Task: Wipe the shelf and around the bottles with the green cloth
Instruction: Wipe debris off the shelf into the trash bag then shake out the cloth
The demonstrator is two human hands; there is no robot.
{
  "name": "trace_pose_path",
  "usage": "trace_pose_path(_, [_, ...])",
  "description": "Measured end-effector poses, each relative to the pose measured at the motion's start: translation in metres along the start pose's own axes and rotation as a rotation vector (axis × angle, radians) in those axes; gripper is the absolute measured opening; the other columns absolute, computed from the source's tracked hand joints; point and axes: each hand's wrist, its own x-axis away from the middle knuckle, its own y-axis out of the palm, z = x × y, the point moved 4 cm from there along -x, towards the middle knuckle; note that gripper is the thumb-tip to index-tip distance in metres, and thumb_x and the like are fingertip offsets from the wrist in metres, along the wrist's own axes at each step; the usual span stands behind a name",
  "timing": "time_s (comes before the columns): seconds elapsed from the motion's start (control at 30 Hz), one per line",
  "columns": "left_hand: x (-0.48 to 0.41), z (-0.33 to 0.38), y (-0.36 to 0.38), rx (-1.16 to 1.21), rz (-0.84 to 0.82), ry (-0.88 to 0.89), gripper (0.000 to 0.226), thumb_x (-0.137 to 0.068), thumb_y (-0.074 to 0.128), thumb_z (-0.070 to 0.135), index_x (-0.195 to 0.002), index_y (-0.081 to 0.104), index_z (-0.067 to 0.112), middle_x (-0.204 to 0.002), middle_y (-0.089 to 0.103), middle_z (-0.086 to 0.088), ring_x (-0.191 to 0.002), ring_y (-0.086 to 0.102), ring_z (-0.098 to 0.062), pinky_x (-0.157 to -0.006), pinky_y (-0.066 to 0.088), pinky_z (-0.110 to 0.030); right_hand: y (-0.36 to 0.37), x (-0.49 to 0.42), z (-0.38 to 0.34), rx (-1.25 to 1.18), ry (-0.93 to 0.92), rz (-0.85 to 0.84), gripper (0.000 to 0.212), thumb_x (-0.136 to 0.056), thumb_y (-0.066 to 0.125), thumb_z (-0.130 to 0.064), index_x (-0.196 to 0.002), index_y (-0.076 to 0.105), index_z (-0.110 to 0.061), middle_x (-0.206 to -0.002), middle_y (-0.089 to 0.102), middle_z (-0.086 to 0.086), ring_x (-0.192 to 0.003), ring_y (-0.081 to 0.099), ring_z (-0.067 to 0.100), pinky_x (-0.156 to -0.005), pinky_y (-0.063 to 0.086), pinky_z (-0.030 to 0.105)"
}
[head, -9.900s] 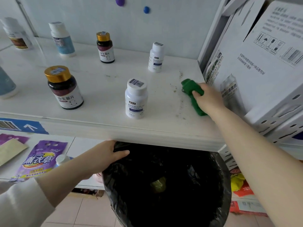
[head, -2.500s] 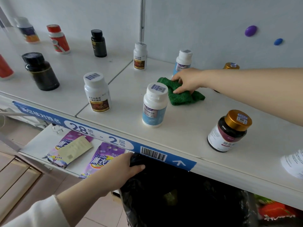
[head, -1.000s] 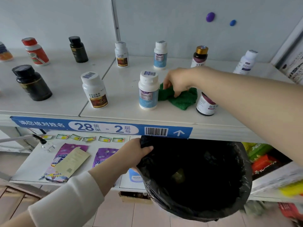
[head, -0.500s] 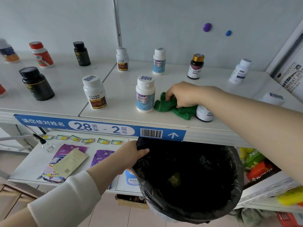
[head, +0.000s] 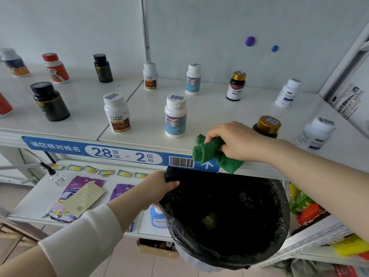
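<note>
cloth (head: 215,154), green and bunched, sits at the front lip of the shelf (head: 215,108), one fold draping over the blue label strip (head: 99,151). our right hand (head: 237,140) pinches it from above, fingers curled into the folds. we judge it is held at the very edge so that whatever it gathers falls off the shelf rather than spreading. that also explains the black-lined bin (head: 275,226) directly beneath: our left hand (head: 159,186) grips the bag's rim, thumb over the plastic, holding the mouth up close under the edge as a catcher. the hands are well apart, one above the lip and one below. the bottles stand upright in spaced rows, leaving lanes for wiping. the blue-labelled white bottle (head: 175,116) is just left of the cloth. the gold-capped bottle (head: 267,125) stands right behind our wrist, where a careless pull could knock it.
</note>
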Motion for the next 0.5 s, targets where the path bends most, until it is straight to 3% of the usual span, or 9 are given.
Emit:
trace_pose_path(0.27, [0.0,-0.001,0.001,0.064,-0.034,-0.032,0.036,-0.091,0.053,0.029,-0.116,0.055,0.004,-0.11,0.065,-0.02,-0.098,0.064,-0.035,-0.084,0.055,-0.043,0.007,0.033,-0.003,-0.106,-0.001,0.012,0.04,-0.081,0.051,-0.001,-0.097,0.061,-0.036,-0.11,0.065,-0.006,-0.096,0.059,0.021,-0.082,0.051,0.044])
trace_pose_path(0.4, [0.001,-0.002,0.003,0.081,-0.035,-0.046,0.033,-0.091,0.053,0.029,-0.112,0.055,0.004,-0.104,0.066,-0.019,-0.093,0.066,-0.035,-0.068,0.057,-0.037,0.01,0.045,-0.004,-0.217,-0.011,-0.025,0.031,-0.082,0.057,-0.003,-0.09,0.06,-0.034,-0.093,0.063,-0.011,-0.092,0.058,0.012,-0.075,0.045,0.024])
trace_pose_path(0.5, [0.002,-0.001,0.004,0.087,-0.032,-0.044,0.03,-0.09,0.054,0.028,-0.109,0.056,0.004,-0.1,0.065,-0.018,-0.088,0.066,-0.035,-0.062,0.055,-0.031,0.016,0.054,-0.001,-0.425,0.035,0.025,0.03,-0.079,0.066,-0.008,-0.09,0.053,-0.032,-0.101,0.068,-0.009,-0.097,0.06,0.008,-0.086,0.044,0.022])
